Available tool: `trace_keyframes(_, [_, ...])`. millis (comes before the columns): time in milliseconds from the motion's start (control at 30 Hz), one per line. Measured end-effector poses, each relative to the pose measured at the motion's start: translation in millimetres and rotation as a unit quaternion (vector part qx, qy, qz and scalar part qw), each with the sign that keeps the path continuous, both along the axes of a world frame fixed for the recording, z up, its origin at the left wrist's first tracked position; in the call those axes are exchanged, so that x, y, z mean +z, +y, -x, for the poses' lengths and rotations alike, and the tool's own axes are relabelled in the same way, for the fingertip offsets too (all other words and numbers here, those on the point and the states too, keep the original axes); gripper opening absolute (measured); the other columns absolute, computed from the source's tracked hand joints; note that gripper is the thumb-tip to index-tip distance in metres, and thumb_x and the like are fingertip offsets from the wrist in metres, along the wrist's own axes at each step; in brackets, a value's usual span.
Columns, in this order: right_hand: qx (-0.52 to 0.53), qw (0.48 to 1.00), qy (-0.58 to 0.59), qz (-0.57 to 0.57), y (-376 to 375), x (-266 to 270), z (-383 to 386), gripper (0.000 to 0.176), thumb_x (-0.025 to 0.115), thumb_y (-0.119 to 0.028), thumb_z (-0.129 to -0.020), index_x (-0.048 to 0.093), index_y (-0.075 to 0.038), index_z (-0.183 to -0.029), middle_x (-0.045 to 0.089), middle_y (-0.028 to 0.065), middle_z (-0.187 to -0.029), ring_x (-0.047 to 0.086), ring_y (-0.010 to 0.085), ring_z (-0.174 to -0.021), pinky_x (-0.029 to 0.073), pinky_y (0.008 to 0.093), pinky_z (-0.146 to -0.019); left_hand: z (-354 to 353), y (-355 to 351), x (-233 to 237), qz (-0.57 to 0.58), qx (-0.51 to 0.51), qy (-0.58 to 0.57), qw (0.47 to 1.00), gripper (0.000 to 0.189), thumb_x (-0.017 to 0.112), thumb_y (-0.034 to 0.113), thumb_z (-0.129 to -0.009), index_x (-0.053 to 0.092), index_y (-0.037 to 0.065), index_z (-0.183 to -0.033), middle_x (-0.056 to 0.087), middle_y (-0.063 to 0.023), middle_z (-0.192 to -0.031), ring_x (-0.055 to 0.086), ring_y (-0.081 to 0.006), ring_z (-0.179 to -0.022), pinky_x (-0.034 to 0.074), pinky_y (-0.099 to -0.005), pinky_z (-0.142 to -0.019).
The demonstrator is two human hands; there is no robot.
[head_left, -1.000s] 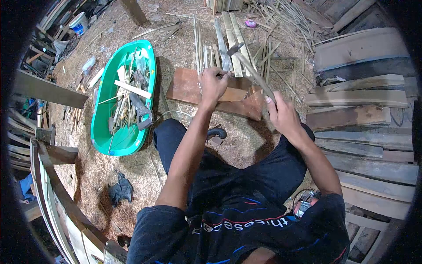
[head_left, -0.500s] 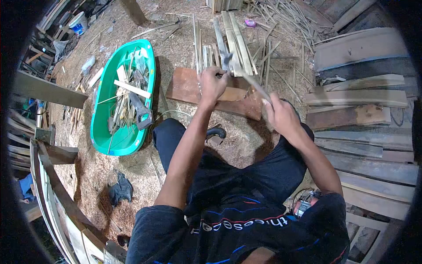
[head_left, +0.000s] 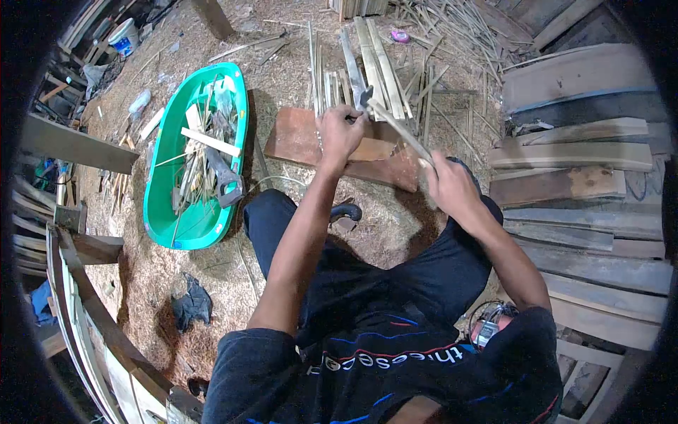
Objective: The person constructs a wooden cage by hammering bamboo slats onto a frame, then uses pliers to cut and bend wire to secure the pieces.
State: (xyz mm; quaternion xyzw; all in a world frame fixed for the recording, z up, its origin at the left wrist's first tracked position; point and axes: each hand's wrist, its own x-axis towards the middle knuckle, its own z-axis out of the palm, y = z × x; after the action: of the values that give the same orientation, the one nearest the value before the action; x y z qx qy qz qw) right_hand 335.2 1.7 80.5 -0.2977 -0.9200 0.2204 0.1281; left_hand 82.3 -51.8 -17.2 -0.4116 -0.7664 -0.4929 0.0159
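My right hand grips a wooden stick that slants forward and left over a reddish-brown board. The stick's far end is right by a dark metal piece in front of my left fingers. Closed above the board's far edge, my left hand has something dark between thumb and fingers; I cannot tell what it is. A lighter wood piece lies on the board. Beyond it, pale wood strips and a long greyish strip rest on the ground.
To the left, a green tub holds wood scraps and a handsaw. Stacked planks line the right side. A pink object lies ahead, and a dark cloth sits on the shavings. A curved dark object is between my legs.
The stick was blurred by motion and now shows sharply, its far end slightly lower and nearer the dark metal piece. My left hand has hardly moved.
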Motion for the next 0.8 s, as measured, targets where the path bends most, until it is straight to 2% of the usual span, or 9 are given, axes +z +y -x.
trace_keyframes(133, [0.001,0.997,0.073,-0.038,-3,2,5,0.025,0.054,-0.021,-0.098,0.051,0.000,-0.109,0.063,0.0281,-0.073,0.062,0.0495,-0.067,0.050,0.0559,-0.057,4,3,-3,-0.010,0.002,-0.002,1.000,0.019,0.076,0.020,-0.077,0.074,0.002,-0.081,0.071,-0.0146,-0.076,0.068,-0.0271,-0.070,0.053,-0.0359,-0.070])
trace_keyframes(233, [-0.013,0.998,-0.063,0.007,2,8,4,0.026,0.054,-0.021,-0.098,0.051,0.001,-0.110,0.063,0.0296,-0.075,0.062,0.0490,-0.068,0.050,0.0556,-0.057,0,2,1,-0.006,0.001,-0.021,1.000,0.019,0.076,0.021,-0.077,0.074,0.002,-0.081,0.071,-0.0142,-0.074,0.068,-0.0257,-0.069,0.053,-0.0356,-0.069])
trace_keyframes(333, [-0.011,0.997,0.079,-0.022,-1,1,4,0.020,0.053,-0.017,-0.098,0.051,-0.002,-0.109,0.062,0.0270,-0.075,0.062,0.0485,-0.072,0.047,0.0519,-0.058,2,0,5,0.001,0.002,-0.006,1.000,0.020,0.077,0.021,-0.076,0.074,0.002,-0.080,0.070,-0.0136,-0.073,0.068,-0.0239,-0.067,0.053,-0.0351,-0.067])
trace_keyframes(400, [-0.021,0.999,-0.022,0.032,0,5,6,0.023,0.054,-0.019,-0.097,0.052,0.000,-0.111,0.064,0.0276,-0.079,0.063,0.0474,-0.071,0.049,0.0529,-0.059,2,2,5,-0.010,0.011,0.012,1.000,0.020,0.078,0.020,-0.076,0.074,0.001,-0.079,0.070,-0.0131,-0.072,0.068,-0.0228,-0.067,0.053,-0.0344,-0.066])
trace_keyframes(433, [-0.029,0.995,-0.071,0.059,1,7,7,0.025,0.054,-0.020,-0.097,0.052,0.000,-0.112,0.065,0.0279,-0.081,0.064,0.0468,-0.070,0.050,0.0534,-0.059,-2,-1,4,0.013,-0.001,-0.031,0.999,0.020,0.077,0.022,-0.076,0.073,0.003,-0.078,0.070,-0.0120,-0.074,0.067,-0.0252,-0.072,0.048,-0.0369,-0.073])
trace_keyframes(533, [-0.038,0.993,0.064,0.090,12,4,23,0.025,0.058,-0.023,-0.096,0.057,0.000,-0.105,0.066,0.0231,-0.076,0.066,0.0399,-0.067,0.050,0.0478,-0.060,2,0,8,0.029,-0.017,-0.100,0.994,0.020,0.076,0.025,-0.075,0.073,0.005,-0.077,0.069,-0.0096,-0.077,0.065,-0.0299,-0.080,0.039,-0.0419,-0.085])
trace_keyframes(667, [-0.067,0.965,0.090,0.237,38,8,97,0.031,0.066,-0.029,-0.091,0.065,0.002,-0.091,0.066,0.0148,-0.071,0.064,0.0240,-0.060,0.050,0.0375,-0.058,4,0,3,-0.005,-0.026,-0.072,0.997,0.019,0.078,0.024,-0.074,0.073,0.007,-0.080,0.070,-0.0084,-0.083,0.065,-0.0291,-0.082,0.040,-0.0432,-0.086])
trace_keyframes(733, [-0.030,0.944,0.144,0.295,62,-11,141,0.033,0.072,-0.028,-0.084,0.066,0.004,-0.090,0.066,0.0153,-0.071,0.066,0.0234,-0.062,0.052,0.0376,-0.061,7,-1,1,-0.035,-0.029,-0.032,0.998,0.018,0.077,0.024,-0.075,0.073,0.008,-0.080,0.070,-0.0082,-0.088,0.065,-0.0291,-0.084,0.039,-0.0443,-0.087])
trace_keyframes(800, [-0.054,0.973,0.091,0.207,74,-18,171,0.032,0.073,-0.025,-0.079,0.066,0.005,-0.088,0.067,0.0185,-0.073,0.068,0.0275,-0.067,0.054,0.0399,-0.064,8,-3,9,0.006,-0.051,-0.035,0.998,0.017,0.077,0.023,-0.075,0.072,0.008,-0.082,0.069,-0.0080,-0.092,0.065,-0.0287,-0.086,0.041,-0.0441,-0.087])
